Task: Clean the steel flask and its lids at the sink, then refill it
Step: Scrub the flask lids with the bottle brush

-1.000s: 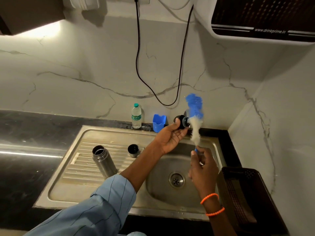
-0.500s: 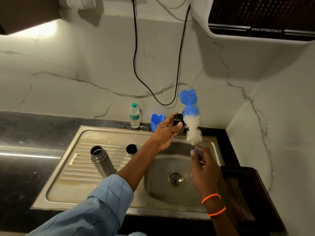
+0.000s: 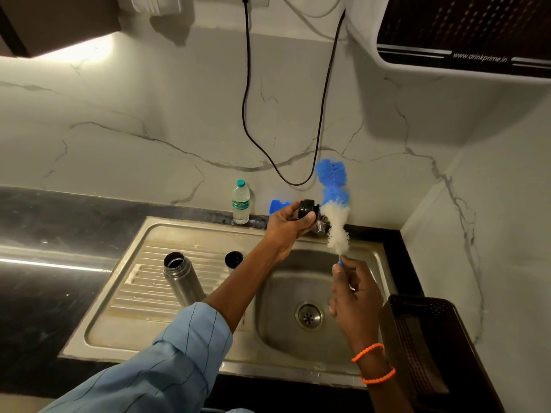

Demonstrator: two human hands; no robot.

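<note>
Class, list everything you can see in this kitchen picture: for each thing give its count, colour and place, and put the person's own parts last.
steel flask: 1, silver, open, upright on drainboard
cup lid: 1, dark, on drainboard
black lid: 1, in left hand
bottle brush: 1, blue and white, against black lid
sink: 1, steel, in dark counter
water bottle: 1, clear, green cap, by wall
blue holder: 1, behind left hand
basket: 1, dark, right of sink
cable: 1, black, on wall
purifier: 1, white and black, top right
left hand: grips black lid
right hand: grips brush handle, orange bands on wrist
</note>
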